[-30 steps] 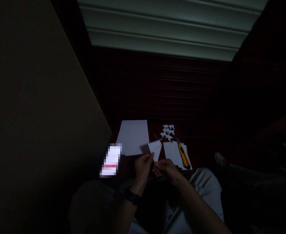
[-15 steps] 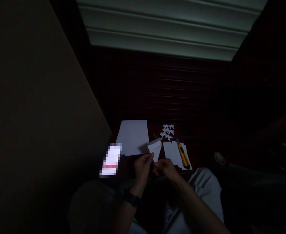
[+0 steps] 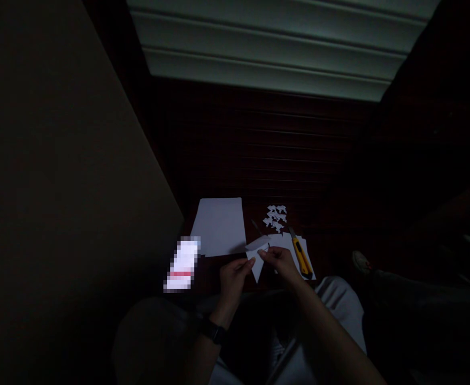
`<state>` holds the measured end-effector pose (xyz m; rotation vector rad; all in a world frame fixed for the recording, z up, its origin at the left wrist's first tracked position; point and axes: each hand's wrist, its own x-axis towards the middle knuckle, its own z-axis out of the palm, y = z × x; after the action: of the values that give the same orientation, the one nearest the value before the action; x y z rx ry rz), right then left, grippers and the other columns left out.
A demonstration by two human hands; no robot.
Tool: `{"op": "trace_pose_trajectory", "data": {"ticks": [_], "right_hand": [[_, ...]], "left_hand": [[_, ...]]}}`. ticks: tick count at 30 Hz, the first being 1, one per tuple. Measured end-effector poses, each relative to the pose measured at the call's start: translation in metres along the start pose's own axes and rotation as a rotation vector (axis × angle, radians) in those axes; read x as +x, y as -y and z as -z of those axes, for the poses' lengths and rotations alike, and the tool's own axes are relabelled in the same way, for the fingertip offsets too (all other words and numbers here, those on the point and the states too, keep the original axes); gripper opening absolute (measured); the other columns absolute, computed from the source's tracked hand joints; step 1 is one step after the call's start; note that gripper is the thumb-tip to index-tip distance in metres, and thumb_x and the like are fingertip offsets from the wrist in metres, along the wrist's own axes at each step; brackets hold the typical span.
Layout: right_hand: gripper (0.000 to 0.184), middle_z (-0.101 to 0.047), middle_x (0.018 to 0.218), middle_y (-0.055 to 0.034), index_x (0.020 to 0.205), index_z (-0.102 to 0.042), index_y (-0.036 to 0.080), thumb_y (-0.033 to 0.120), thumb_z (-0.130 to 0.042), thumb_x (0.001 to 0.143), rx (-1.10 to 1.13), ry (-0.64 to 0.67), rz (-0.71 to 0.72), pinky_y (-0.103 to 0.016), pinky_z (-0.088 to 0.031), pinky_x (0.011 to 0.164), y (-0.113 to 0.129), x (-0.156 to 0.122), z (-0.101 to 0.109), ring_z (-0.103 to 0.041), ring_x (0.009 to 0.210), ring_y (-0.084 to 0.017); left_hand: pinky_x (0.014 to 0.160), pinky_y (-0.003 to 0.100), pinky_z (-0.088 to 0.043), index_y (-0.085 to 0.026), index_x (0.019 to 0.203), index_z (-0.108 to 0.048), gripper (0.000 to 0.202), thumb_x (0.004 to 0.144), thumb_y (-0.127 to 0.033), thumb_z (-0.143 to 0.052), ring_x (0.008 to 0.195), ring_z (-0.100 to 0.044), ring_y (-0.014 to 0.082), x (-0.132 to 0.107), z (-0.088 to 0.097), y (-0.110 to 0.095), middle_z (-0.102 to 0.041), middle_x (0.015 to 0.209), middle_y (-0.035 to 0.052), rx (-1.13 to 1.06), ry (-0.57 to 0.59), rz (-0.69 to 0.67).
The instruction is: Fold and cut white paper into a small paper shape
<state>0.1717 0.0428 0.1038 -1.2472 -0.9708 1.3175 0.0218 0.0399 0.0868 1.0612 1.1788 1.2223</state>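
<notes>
We pinch the folded paper (image 3: pixel 257 270) with the left hand (image 3: pixel 232 274) and right hand (image 3: pixel 283 261), thumbs and fingertips closed on it. We hold it between the large white sheet (image 3: pixel 219 227) and yellow cutter (image 3: pixel 302 258).

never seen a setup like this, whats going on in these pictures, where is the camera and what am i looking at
There is no machine here: a person's two bare hands do the work, acting as the grip. Every picture comes from one camera worn on the head, looking forward and down.

The left hand and right hand both pinch a folded paper that narrows to a point towards the person. On the dark table lie a large white sheet, some small paper shapes and a yellow knife resting on smaller sheets. The bright patch is pixelated, so I cannot tell what it is.
</notes>
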Motion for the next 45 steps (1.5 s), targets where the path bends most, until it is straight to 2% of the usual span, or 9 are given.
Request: {"op": "trace_pose_trajectory", "data": {"ticks": [3, 10, 15, 26, 31, 34, 38, 42, 45], "right_hand": [[0.036, -0.054, 0.049, 0.0016, 0.053, -0.053, 0.015, 0.046, -0.071, 0.058, 0.013, -0.018, -0.023, -0.021, -0.036, 0.045, -0.0005, 0.0049, 0.0001, -0.047, 0.044, -0.009], [0.035, -0.054, 0.048, 0.0013, 0.053, -0.053, 0.014, 0.043, -0.071, 0.058, 0.037, -0.003, -0.071, -0.02, -0.033, 0.041, -0.0029, 0.0038, 0.0016, -0.046, 0.041, -0.008], [0.034, -0.053, 0.047, 0.0026, 0.051, -0.054, 0.015, 0.041, -0.074, 0.055, 0.074, 0.006, -0.065, -0.021, -0.035, 0.043, -0.0017, 0.0043, 0.0022, -0.048, 0.043, -0.009], [0.03, -0.06, 0.055, -0.0022, 0.056, -0.059, 0.013, 0.04, -0.073, 0.058, 0.161, -0.047, -0.118, -0.023, -0.042, 0.047, -0.001, 0.0053, 0.0025, -0.052, 0.048, -0.011], [0.028, -0.06, 0.055, -0.0032, 0.056, -0.062, 0.013, 0.038, -0.074, 0.055, 0.186, -0.125, -0.111, -0.026, -0.043, 0.05, -0.0049, 0.0074, 0.001, -0.052, 0.048, -0.013], [0.028, -0.06, 0.053, -0.0031, 0.056, -0.062, 0.014, 0.039, -0.073, 0.055, 0.168, -0.145, -0.115, -0.026, -0.042, 0.048, -0.0041, 0.0076, -0.0003, -0.052, 0.047, -0.014], [0.028, -0.06, 0.057, -0.0029, 0.061, -0.063, 0.014, 0.041, -0.071, 0.057, 0.155, -0.084, -0.112, -0.028, -0.043, 0.051, -0.0016, 0.0066, -0.0005, -0.054, 0.052, -0.015], [0.034, -0.054, 0.047, 0.0, 0.049, -0.057, 0.014, 0.045, -0.07, 0.058, 0.067, -0.09, -0.047, -0.024, -0.036, 0.045, -0.0041, 0.0078, -0.0002, -0.046, 0.043, -0.011], [0.036, -0.053, 0.046, 0.001, 0.049, -0.055, 0.015, 0.047, -0.068, 0.058, 0.007, -0.128, -0.02, -0.023, -0.033, 0.044, -0.0083, 0.0082, -0.0007, -0.043, 0.042, -0.009]], "left_hand": [[0.058, 0.026, -0.046, -0.011, 0.076, -0.07, 0.03, 0.063, -0.038, -0.069, 0.064, -0.06, 0.0177, -0.0019, 0.0005, -0.0003, -0.068, 0.07, 0.0069, 0.009, 0.005, 0.007], [0.057, 0.025, -0.046, -0.011, 0.076, -0.069, 0.032, 0.064, -0.04, -0.067, 0.064, -0.061, 0.0174, -0.0025, 0.0008, -0.0036, -0.068, 0.07, 0.0067, 0.007, 0.02, 0.015], [0.059, 0.026, -0.047, -0.011, 0.082, -0.068, 0.033, 0.065, -0.039, -0.067, 0.068, -0.062, 0.019, 0.0004, 0.001, -0.0061, -0.069, 0.078, 0.0093, -0.026, 0.07, 0.033], [0.054, 0.024, -0.043, -0.011, 0.07, -0.069, 0.031, 0.065, -0.041, -0.065, 0.057, -0.058, 0.0154, -0.0004, 0.0035, -0.0031, -0.065, 0.063, 0.0053, 0.064, 0.076, 0.006], [0.052, 0.022, -0.042, -0.012, 0.067, -0.069, 0.029, 0.065, -0.041, -0.066, 0.054, -0.054, 0.0138, -0.001, 0.003, -0.0012, -0.061, 0.056, 0.0028, 0.093, 0.043, -0.018], [0.051, 0.022, -0.041, -0.012, 0.066, -0.068, 0.028, 0.065, -0.04, -0.066, 0.054, -0.054, 0.0136, -0.0002, 0.004, 0.0001, -0.061, 0.056, 0.0027, 0.112, 0.054, -0.033], [0.053, 0.023, -0.042, -0.012, 0.069, -0.068, 0.029, 0.068, -0.04, -0.064, 0.056, -0.055, 0.0142, 0.0009, 0.0057, 0.0018, -0.061, 0.059, 0.0031, 0.121, 0.074, -0.044], [0.052, 0.023, -0.042, -0.011, 0.068, -0.068, 0.031, 0.066, -0.042, -0.065, 0.055, -0.055, 0.0147, -0.0004, 0.004, 0.0021, -0.062, 0.058, 0.0038, 0.126, 0.037, -0.02], [0.052, 0.023, -0.042, -0.011, 0.068, -0.069, 0.031, 0.065, -0.042, -0.065, 0.055, -0.055, 0.0147, -0.0022, 0.0017, 0.0023, -0.063, 0.058, 0.0037, 0.107, 0.003, -0.02]]}}
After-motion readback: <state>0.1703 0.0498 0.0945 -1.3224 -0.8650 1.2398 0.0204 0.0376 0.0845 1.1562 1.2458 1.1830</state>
